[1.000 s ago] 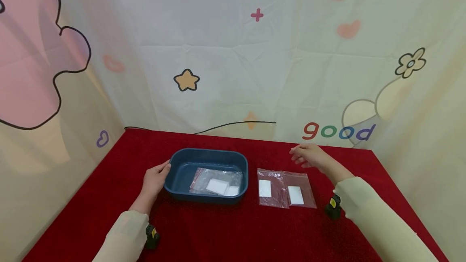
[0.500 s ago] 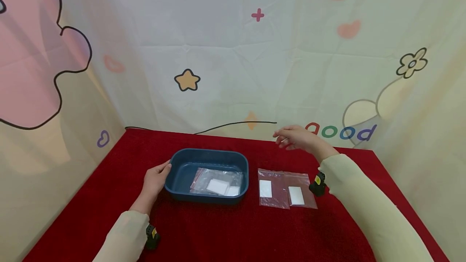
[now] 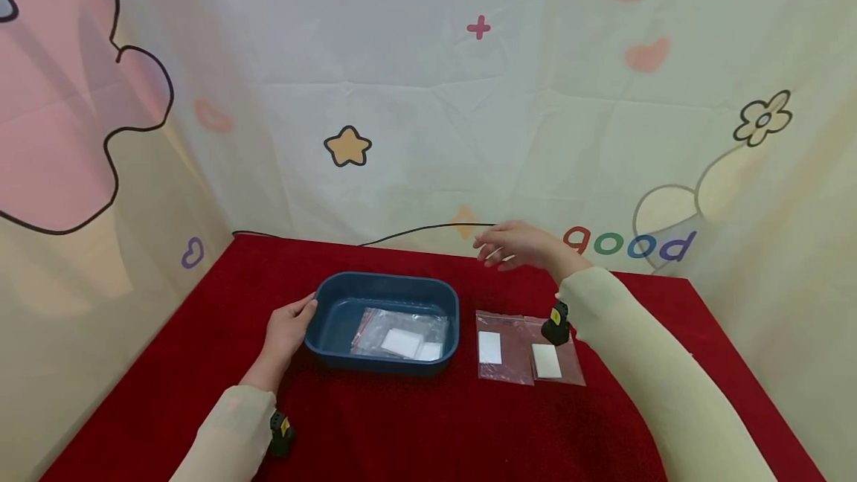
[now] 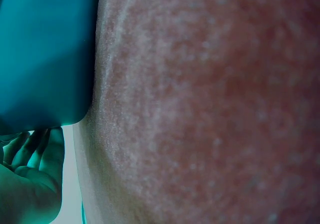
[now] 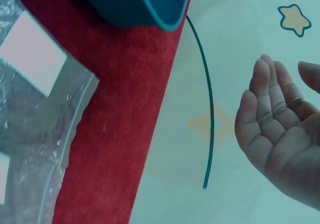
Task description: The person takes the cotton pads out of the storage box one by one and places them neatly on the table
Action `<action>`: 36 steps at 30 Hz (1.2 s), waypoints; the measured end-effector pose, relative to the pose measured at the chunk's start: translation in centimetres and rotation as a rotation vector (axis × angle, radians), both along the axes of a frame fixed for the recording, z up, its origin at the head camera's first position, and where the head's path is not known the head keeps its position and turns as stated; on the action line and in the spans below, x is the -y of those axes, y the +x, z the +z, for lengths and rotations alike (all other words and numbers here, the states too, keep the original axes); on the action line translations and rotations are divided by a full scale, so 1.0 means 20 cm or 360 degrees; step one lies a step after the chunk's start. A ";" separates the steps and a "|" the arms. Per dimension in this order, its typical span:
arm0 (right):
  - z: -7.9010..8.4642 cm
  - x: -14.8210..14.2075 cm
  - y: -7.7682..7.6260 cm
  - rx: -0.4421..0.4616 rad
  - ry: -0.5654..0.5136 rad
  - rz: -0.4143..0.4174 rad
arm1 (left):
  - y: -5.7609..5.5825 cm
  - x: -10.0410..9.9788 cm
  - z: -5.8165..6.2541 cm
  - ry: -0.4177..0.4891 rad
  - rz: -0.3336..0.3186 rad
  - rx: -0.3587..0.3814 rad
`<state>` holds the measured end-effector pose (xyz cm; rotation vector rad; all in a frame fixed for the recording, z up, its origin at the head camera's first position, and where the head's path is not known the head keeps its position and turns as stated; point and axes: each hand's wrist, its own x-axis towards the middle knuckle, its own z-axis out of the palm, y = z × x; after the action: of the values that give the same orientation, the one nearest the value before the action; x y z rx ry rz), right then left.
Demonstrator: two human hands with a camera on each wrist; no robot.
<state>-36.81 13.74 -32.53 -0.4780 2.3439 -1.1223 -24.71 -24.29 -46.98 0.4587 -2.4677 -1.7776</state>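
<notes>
A dark blue rectangular plastic tub point(image 3: 336, 318) sits on the red cloth. My left hand point(image 3: 285, 329) holds its left end, thumb at the rim; in the left wrist view the fingers point(image 4: 52, 154) reach against the outer wall. Clear zip bags point(image 3: 375, 322) with white blocks lie overlapped inside the tub. Right of it, two more zip bags lie flat side by side, the left bag point(image 3: 512, 363) and the right bag point(image 3: 571, 367), each with a white block. Above and behind these bags, my right hand point(image 3: 518, 244) hovers with relaxed fingers, holding nothing.
Red cloth point(image 3: 428, 430) covers the table. A pale printed curtain point(image 3: 415, 132) hangs behind its far edge and along both sides. The right forearm sleeve point(image 3: 643, 348) passes over the right side, its wrist camera point(image 3: 556, 324) partly overlapping the right bag.
My right hand has moved left and farther back, from beyond the right bag toward the tub. The left hand, tub and bags stay in place.
</notes>
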 end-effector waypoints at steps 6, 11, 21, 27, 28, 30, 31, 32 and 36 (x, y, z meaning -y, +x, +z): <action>0.00 0.10 -0.03 0.0034 -0.0007 0.0084 | 0.00 0.00 0.00 0.0017 0.0005 0.0011; -0.01 0.17 -0.04 0.0064 -0.0010 0.0124 | 0.00 -0.01 0.00 0.0015 0.0004 0.0024; -0.06 0.28 -0.06 0.0140 0.0039 0.0166 | 0.00 -0.01 0.00 0.0025 0.0015 0.0022; -0.10 0.36 -0.06 0.0231 0.0080 0.0169 | 0.00 -0.01 0.00 0.0014 0.0014 0.0029; -0.10 0.38 -0.06 0.0237 0.0085 0.0172 | 0.00 -0.02 0.00 0.0012 0.0012 0.0030; -0.11 0.40 -0.06 0.0244 0.0097 0.0184 | 0.00 -0.02 0.00 0.0007 0.0013 0.0022; -0.12 0.42 -0.06 0.0246 0.0103 0.0194 | 0.00 -0.02 0.00 0.0010 0.0013 0.0019; -0.12 0.43 -0.06 0.0251 0.0110 0.0204 | 0.00 -0.02 0.01 0.0013 0.0014 0.0015; -0.12 0.48 -0.05 0.0257 0.0152 0.0238 | 0.01 -0.02 0.01 0.0014 0.0012 0.0014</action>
<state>-37.83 4.22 -35.00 -0.4998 2.1725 -0.9397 -24.57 -23.98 -46.72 0.4769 -2.4616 -1.7880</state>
